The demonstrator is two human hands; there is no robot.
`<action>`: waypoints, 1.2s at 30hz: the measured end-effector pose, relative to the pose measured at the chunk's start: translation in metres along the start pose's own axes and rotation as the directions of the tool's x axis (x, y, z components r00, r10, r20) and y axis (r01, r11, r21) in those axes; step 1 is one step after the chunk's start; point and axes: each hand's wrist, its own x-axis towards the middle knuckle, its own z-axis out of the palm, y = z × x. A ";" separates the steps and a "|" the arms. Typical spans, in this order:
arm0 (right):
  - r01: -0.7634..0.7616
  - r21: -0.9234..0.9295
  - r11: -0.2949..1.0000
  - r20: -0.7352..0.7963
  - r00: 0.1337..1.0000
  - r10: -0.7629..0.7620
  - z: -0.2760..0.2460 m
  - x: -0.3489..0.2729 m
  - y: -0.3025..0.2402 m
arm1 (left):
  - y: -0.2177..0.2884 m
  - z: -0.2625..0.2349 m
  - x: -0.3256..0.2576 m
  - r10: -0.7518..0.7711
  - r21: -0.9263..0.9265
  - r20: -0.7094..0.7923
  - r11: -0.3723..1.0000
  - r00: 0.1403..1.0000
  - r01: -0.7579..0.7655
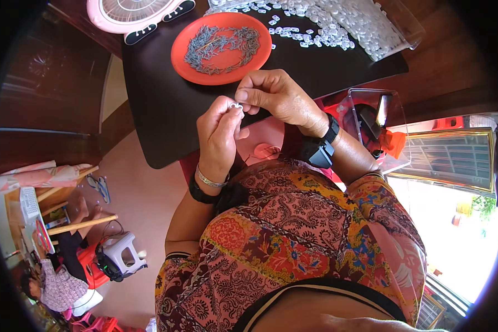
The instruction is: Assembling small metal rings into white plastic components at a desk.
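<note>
My left hand (218, 133) is closed around a small white plastic piece (236, 106), pinched between thumb and fingers. The piece looks like the many loose ones on the table. My right hand (279, 99) comes in close from the right, its thumb and index fingertip pressed together just above the piece. Whatever lies in that pinch is too small to make out. Just beyond both hands, an orange-red plate (178, 58) holds a spread of thin grey screws or nails (218, 48). Farther right lies a large heap of white plastic pieces (337, 22).
The hands are over the near edge of a dark table (155, 110). A pink fan (133, 11) stands at the far left, a clear tray (412, 30) at the far right. A clear bin (395, 160) is beside my right arm. Another person (63, 285) is at lower left by a grey stool (124, 254).
</note>
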 end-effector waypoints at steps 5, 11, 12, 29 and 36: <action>0.021 -0.021 1.000 0.008 1.000 -0.021 -0.001 -0.001 0.001 | 0.001 0.001 -0.001 -0.012 0.013 0.005 1.000 1.000 0.012; 0.087 -0.156 0.984 -0.007 0.996 -0.089 0.002 -0.002 0.003 | 0.004 -0.001 -0.002 -0.038 0.012 0.005 0.999 0.999 0.038; 0.085 -0.155 0.984 -0.005 0.996 -0.087 0.002 -0.002 0.003 | 0.005 -0.001 -0.003 -0.039 0.012 0.003 0.999 0.999 0.039; 0.074 -0.149 0.986 -0.075 0.994 -0.086 0.007 -0.005 0.005 | 0.006 -0.001 -0.003 -0.048 0.024 0.002 0.999 0.999 0.048; 0.088 -0.178 0.980 -0.110 0.988 -0.108 0.006 -0.006 0.007 | 0.005 -0.002 -0.004 -0.048 0.023 0.007 0.999 0.999 0.048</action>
